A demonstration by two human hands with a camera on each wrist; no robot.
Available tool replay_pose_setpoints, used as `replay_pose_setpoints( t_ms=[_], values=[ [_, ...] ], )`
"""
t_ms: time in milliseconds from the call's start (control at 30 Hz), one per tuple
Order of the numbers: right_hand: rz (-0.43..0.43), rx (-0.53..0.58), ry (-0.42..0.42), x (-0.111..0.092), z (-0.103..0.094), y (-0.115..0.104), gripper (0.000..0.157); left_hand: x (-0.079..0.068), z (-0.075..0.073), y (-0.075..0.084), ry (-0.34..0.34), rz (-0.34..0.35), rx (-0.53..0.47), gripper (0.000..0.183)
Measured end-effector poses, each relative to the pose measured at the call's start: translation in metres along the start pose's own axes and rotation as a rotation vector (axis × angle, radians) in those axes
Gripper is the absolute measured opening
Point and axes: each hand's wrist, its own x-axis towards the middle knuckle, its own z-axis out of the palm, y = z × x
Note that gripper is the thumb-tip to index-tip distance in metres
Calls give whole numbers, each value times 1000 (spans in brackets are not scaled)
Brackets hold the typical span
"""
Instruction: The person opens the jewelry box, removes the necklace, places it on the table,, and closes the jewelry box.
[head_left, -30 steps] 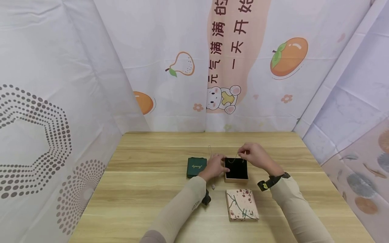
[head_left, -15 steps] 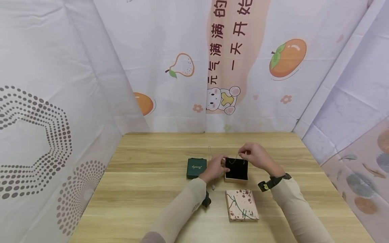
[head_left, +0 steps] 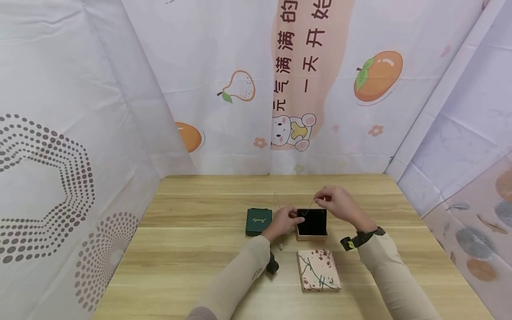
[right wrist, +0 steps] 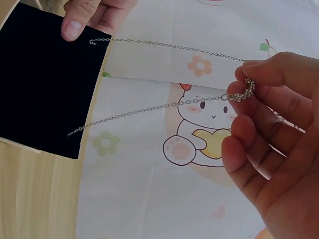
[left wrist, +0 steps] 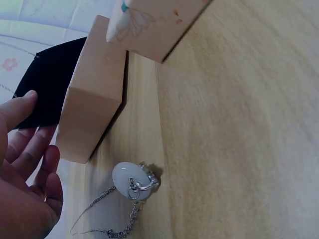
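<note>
My left hand (head_left: 283, 221) pinches the edge of a black jewelry pad (head_left: 312, 223), thumb on its face and fingers behind. The pad tilts up out of a cardboard box (left wrist: 97, 74). In the right wrist view, two strands of a fine silver necklace (right wrist: 164, 45) run from the pad's edge to my right hand (right wrist: 279, 134). Between thumb and fingertips, that hand holds the necklace by its sparkling, curved part (right wrist: 243, 93), partly hidden by the fingers. The strands look nearly straight. Up in the head view, my right hand (head_left: 335, 202) is above the box's far right corner.
A second necklace with a round white pendant (left wrist: 128, 179) lies on the table beside my left hand. Left of it sits a dark green box (head_left: 258, 221). A flower-patterned lid (head_left: 318, 270) lies nearer me. Behind the wooden table (head_left: 200, 258) hangs a printed curtain (head_left: 224, 146).
My left thumb has moved slightly up along the pad, and the pad now stands more tilted. The chain to my right hand looks straighter. My right hand has hardly moved.
</note>
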Motion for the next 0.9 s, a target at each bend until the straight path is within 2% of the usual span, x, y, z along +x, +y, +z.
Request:
replay_pose_setpoints(
  t_ms=[200, 567, 900],
  values=[
    [-25, 1, 10, 1, -3, -3, 8, -1, -1, 2, 20, 8, -37, 27],
    [-51, -11, 40, 0, -6, -10, 6, -5, -2, 3, 61, 79, -147, 20],
    [-56, -50, 65, -2, -6, -11, 6, -6, -3, 5, 143, 142, -209, 25]
  ],
)
